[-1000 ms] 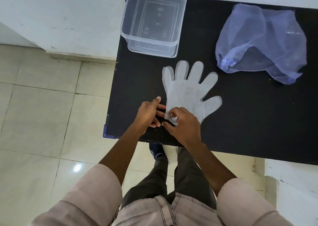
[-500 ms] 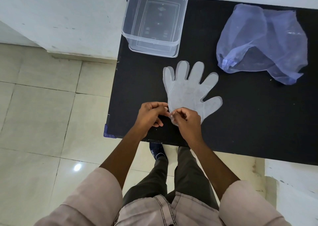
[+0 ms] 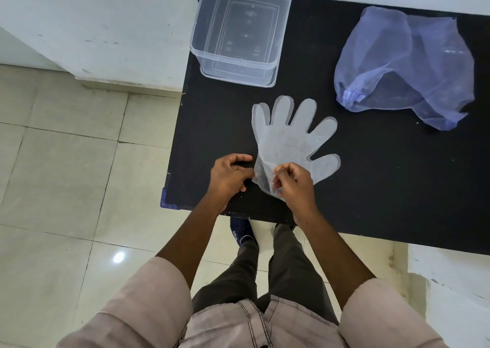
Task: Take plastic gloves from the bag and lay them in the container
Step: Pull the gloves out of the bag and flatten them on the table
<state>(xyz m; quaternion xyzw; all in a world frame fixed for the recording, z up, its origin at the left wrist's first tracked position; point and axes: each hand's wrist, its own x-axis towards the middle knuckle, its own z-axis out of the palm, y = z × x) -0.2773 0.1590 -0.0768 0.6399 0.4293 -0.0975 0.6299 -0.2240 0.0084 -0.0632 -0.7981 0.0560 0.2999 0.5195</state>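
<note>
Both hands pinch the cuff of the plastic glove (image 3: 289, 140): left hand (image 3: 230, 172) on its left edge, right hand (image 3: 293, 182) on its near edge. Glove fingers lie flat on black bench (image 3: 384, 178), pointing far. Container (image 3: 240, 33) far-left, blue bag (image 3: 403, 66) far-right, both apart from it.

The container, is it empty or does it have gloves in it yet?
Empty. Through the clear container only its bare bottom shows; the one glove lies on the table.
</note>
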